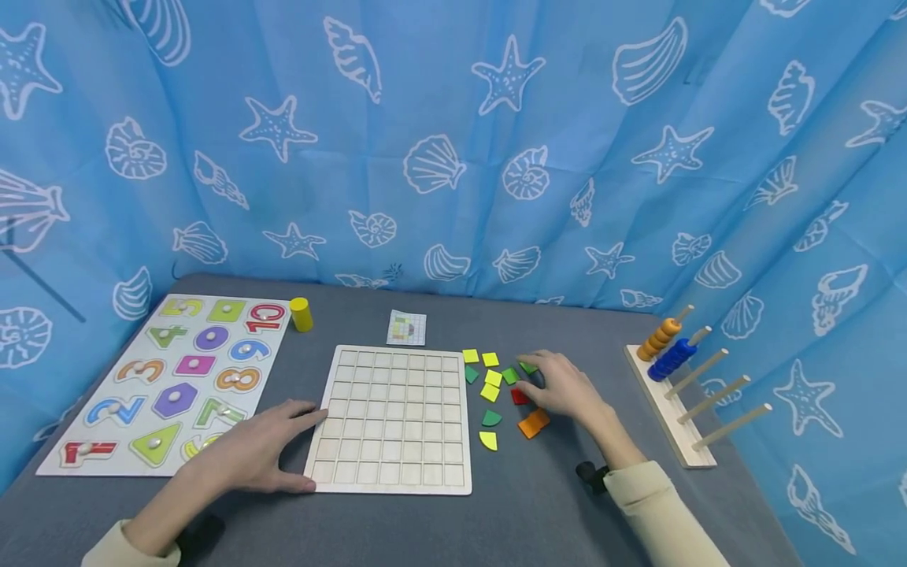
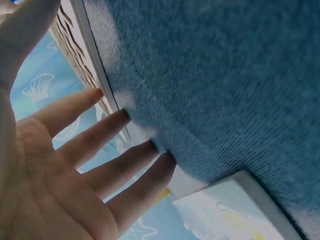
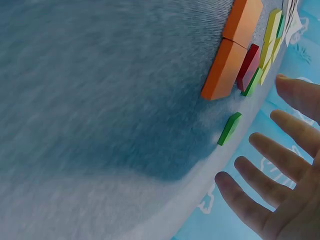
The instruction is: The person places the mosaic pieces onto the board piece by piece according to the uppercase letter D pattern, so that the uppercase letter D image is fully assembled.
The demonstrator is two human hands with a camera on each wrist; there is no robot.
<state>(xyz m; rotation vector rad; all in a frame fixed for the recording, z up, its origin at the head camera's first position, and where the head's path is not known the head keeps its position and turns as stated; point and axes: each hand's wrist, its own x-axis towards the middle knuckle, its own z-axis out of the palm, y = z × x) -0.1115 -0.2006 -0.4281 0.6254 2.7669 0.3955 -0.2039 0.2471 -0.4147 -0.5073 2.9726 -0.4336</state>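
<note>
A pale wooden grid board (image 1: 390, 417) lies on the table. My left hand (image 1: 258, 449) is at its left side, thumb by the front corner and fingertips right at the edge; in the left wrist view those fingers are spread and nearly straight. Over the loose tiles right of the board hovers my right hand (image 1: 563, 382), its fingers loosely bent around nothing. Nearest it are a green tile (image 1: 527, 367), a second green tile (image 1: 510, 376), a red tile (image 1: 520, 396) and orange tiles (image 1: 534, 423). The right wrist view has the green tile (image 3: 229, 129) flat on the table, apart from the fingers.
Several yellow tiles (image 1: 490, 392) and quarter-round pieces (image 1: 491, 419) lie along the board's right edge. Behind the board is a pattern card (image 1: 407, 327). A number puzzle (image 1: 149, 378) and a yellow cylinder (image 1: 301, 314) are at left, a peg stand (image 1: 669, 409) with beads at right.
</note>
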